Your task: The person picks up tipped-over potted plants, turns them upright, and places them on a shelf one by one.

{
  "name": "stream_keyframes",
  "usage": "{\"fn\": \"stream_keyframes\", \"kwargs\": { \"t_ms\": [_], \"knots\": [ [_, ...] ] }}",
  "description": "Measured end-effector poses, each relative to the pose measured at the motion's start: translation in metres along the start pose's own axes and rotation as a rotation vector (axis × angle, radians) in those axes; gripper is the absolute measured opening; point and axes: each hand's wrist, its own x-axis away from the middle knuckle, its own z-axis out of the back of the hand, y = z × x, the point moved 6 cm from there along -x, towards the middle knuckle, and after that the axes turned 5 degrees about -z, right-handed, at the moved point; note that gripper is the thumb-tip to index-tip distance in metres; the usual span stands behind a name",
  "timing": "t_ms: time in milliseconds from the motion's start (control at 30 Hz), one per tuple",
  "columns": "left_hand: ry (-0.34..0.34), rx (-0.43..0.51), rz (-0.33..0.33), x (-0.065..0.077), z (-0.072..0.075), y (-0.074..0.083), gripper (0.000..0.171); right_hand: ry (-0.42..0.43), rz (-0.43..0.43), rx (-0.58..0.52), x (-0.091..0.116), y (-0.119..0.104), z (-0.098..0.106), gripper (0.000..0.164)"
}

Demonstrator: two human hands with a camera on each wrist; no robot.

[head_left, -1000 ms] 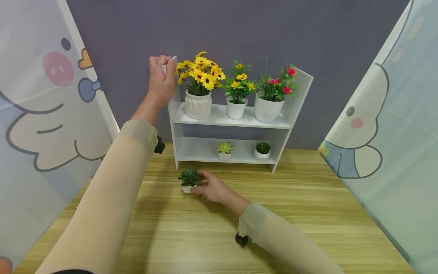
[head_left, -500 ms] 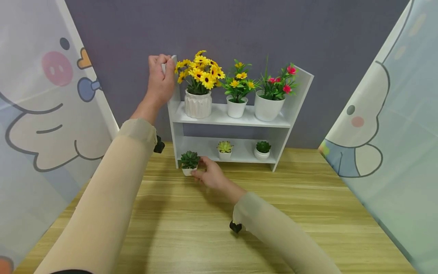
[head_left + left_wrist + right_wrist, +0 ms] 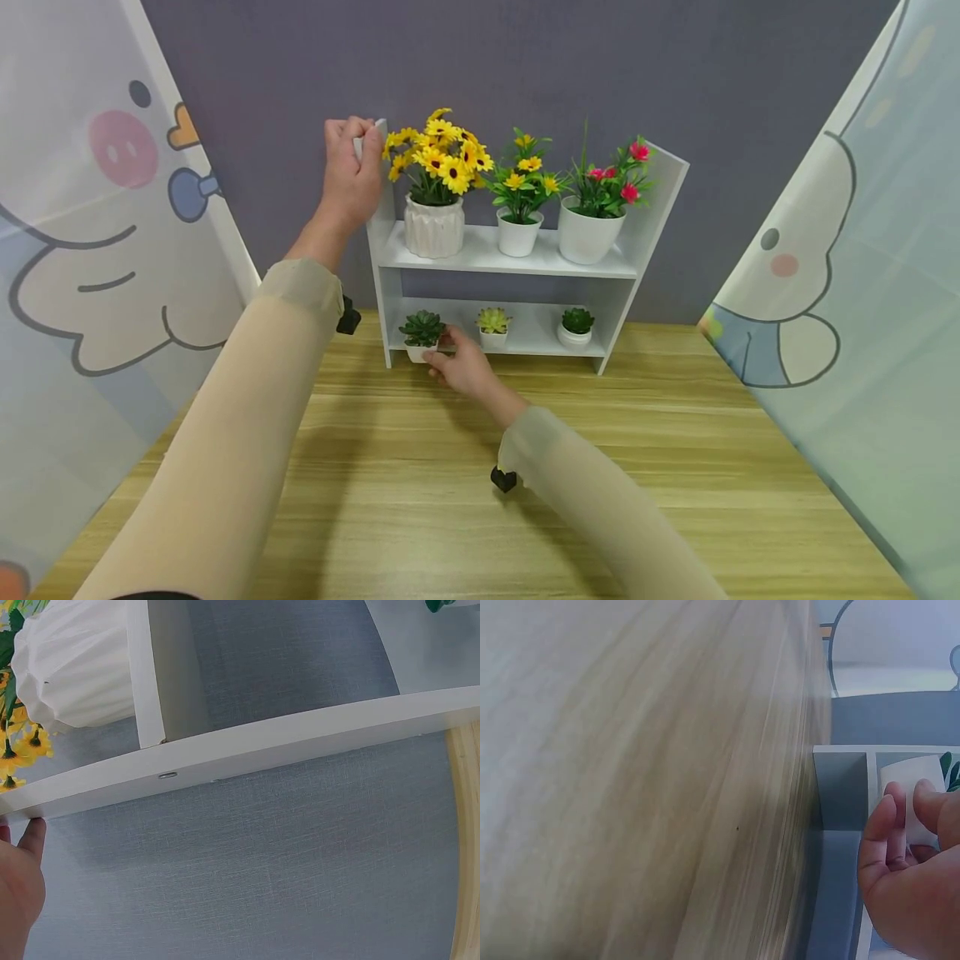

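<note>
My left hand (image 3: 351,175) grips the top of the left side panel of a white two-tier shelf (image 3: 662,196). In the left wrist view, fingers of that hand (image 3: 21,889) touch the panel's edge. My right hand (image 3: 471,367) pinches the white pot of a dark green potted succulent (image 3: 422,330) from its right side. That pot overlaps the front edge of the lower board at the left; whether it touches the board, I cannot tell. In the right wrist view, thumb and fingers hold the pot (image 3: 909,772), and the plant is mostly cut off.
A yellow-green succulent (image 3: 492,325) and a round-potted green one (image 3: 576,327) stand on the lower board. Above them stand yellow daisies (image 3: 435,225), small yellow flowers (image 3: 517,235) and red flowers (image 3: 590,233) in white pots. A wooden table (image 3: 637,467) lies in front.
My right hand has lifted the potted succulent off the table and carried it forward to the lower board's left end. The left hand stays on the side panel.
</note>
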Motion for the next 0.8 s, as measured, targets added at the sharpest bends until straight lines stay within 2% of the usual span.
{"fn": "stream_keyframes", "kwargs": {
  "t_ms": [333,467,633,800],
  "knots": [
    [-0.003,0.004,0.01,0.0,-0.001,0.001,0.018,0.02,-0.008,0.014,-0.008,-0.001,0.001,0.036],
    [0.0,0.009,0.012,0.0,-0.001,0.001,0.019,0.04,0.003,0.012,-0.014,0.0,0.003,0.042],
    [0.002,0.011,0.014,0.0,-0.001,0.001,0.019,0.059,0.002,0.016,-0.019,0.001,0.004,0.06],
    [0.001,0.013,0.016,0.0,-0.001,0.001,0.02,0.078,0.004,0.055,-0.023,0.0,0.005,0.056]
  ]
}}
